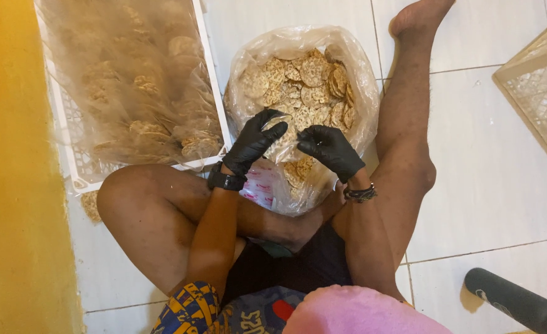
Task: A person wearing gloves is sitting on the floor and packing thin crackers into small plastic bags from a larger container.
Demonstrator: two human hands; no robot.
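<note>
Crinkling clear bag, round lacy crackers

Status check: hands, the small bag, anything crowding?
Left hand and right hand, black-gloved, both pinching a small clear bag. Big open bag of round crackers directly beneath. Crate of bagged crackers left, apart from hands.

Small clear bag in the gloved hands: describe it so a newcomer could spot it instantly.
Start at the big open plastic sack of round crackers on the white tiled floor between the seated person's legs. Just over its near edge, the left hand and right hand, both in black gloves, pinch the small clear bag. Unlike the sack, it is small and lifted.
</note>
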